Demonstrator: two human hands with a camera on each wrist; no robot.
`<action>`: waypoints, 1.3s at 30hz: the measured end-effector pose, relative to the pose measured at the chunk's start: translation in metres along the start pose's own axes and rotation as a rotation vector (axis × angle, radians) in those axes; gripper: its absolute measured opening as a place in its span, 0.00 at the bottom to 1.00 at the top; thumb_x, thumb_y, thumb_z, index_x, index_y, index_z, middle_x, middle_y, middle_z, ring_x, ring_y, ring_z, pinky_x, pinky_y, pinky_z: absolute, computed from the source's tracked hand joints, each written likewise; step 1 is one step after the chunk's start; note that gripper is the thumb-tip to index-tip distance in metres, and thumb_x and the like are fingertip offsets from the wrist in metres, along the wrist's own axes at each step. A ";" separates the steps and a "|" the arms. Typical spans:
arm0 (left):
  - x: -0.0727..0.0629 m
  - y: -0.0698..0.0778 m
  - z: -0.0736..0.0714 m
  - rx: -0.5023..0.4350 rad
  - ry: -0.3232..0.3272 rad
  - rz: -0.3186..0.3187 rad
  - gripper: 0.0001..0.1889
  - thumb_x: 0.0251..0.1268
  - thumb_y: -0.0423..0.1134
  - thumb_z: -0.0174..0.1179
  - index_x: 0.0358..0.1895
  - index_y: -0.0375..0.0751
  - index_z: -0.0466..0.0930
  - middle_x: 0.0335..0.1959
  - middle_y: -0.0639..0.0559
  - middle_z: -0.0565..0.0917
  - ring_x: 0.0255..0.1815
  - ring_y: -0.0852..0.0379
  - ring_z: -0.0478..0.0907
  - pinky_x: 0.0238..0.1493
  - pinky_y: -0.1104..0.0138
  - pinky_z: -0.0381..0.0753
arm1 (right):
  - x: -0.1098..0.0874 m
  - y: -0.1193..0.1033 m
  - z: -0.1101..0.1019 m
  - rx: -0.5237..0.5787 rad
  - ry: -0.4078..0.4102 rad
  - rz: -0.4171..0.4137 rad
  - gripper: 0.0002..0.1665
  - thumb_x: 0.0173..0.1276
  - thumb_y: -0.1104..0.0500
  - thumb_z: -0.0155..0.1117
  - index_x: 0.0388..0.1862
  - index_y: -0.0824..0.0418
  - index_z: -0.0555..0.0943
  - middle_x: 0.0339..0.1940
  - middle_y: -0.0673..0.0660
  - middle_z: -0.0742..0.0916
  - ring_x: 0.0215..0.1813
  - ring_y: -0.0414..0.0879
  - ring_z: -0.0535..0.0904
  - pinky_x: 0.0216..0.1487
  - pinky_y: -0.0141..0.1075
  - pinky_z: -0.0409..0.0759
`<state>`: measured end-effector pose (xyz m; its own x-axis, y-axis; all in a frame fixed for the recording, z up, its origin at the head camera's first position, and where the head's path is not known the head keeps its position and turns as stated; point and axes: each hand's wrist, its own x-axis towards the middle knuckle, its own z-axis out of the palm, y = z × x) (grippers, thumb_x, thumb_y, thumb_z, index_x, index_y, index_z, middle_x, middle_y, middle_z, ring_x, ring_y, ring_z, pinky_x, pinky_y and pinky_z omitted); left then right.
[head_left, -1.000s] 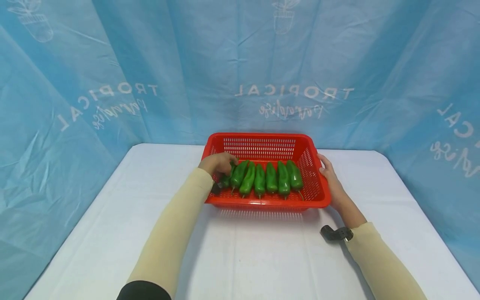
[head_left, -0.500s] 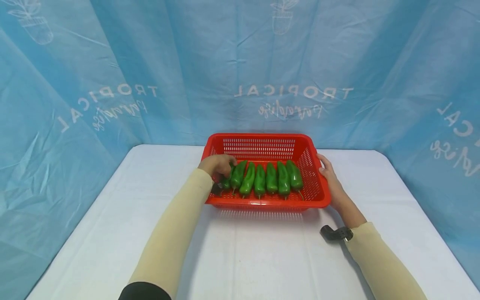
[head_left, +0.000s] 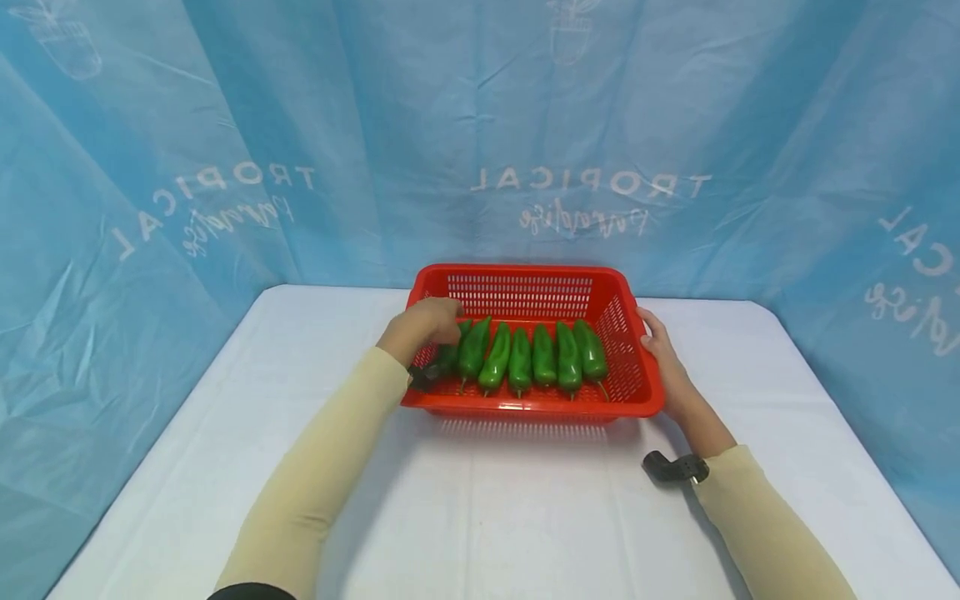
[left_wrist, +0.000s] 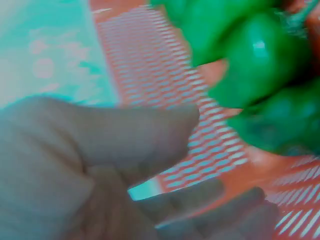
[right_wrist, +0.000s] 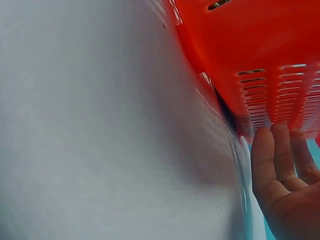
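Note:
Several long green peppers [head_left: 521,362] lie side by side in a row inside a red plastic basket [head_left: 517,407]. My left hand [head_left: 431,323] is over the basket's left end, above the leftmost peppers. In the left wrist view that hand [left_wrist: 120,160] has its thumb and fingers apart with nothing between them. The nearest green pepper [left_wrist: 280,122] lies just past the fingertips. At the basket's right side my right hand [head_left: 663,358] holds the rim. The right wrist view shows three of its fingers [right_wrist: 282,155] up against the slotted outer wall.
A white cloth [head_left: 525,517] covers the table under the basket. Blue printed sheets [head_left: 480,125] hang behind the table and along both sides. A black wrist camera [head_left: 671,468] sits on the right wrist, close above the cloth.
My left hand has drawn back slightly up and to the left from the leftmost peppers. One pepper beside it has shifted a little. The right hand stays on the basket.

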<state>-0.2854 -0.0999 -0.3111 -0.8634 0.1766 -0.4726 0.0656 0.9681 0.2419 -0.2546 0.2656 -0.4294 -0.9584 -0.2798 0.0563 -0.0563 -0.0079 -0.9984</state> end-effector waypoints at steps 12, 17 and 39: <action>-0.105 -0.033 0.028 -0.310 0.343 0.531 0.18 0.71 0.39 0.57 0.62 0.45 0.77 0.59 0.50 0.82 0.58 0.50 0.78 0.60 0.52 0.80 | -0.002 -0.006 0.000 0.003 0.009 0.001 0.33 0.81 0.50 0.38 0.80 0.40 0.45 0.62 0.47 0.72 0.54 0.35 0.79 0.49 0.29 0.85; -0.121 -0.053 0.040 -0.392 0.400 0.610 0.16 0.69 0.35 0.58 0.59 0.45 0.79 0.55 0.50 0.84 0.58 0.51 0.79 0.56 0.52 0.84 | -0.003 -0.009 -0.001 -0.021 0.023 0.010 0.34 0.80 0.50 0.39 0.80 0.40 0.44 0.63 0.45 0.72 0.55 0.35 0.79 0.48 0.29 0.85; -0.130 -0.076 0.063 -0.441 0.326 0.587 0.17 0.71 0.33 0.55 0.60 0.43 0.78 0.58 0.48 0.83 0.59 0.47 0.79 0.59 0.50 0.81 | -0.004 -0.010 0.000 -0.276 0.136 0.123 0.37 0.80 0.41 0.38 0.82 0.38 0.39 0.76 0.61 0.64 0.61 0.39 0.75 0.51 0.29 0.84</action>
<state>-0.1469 -0.1853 -0.3215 -0.8566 0.5080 0.0902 0.4091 0.5621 0.7188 -0.2497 0.2664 -0.4193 -0.9903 -0.1315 -0.0451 0.0060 0.2840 -0.9588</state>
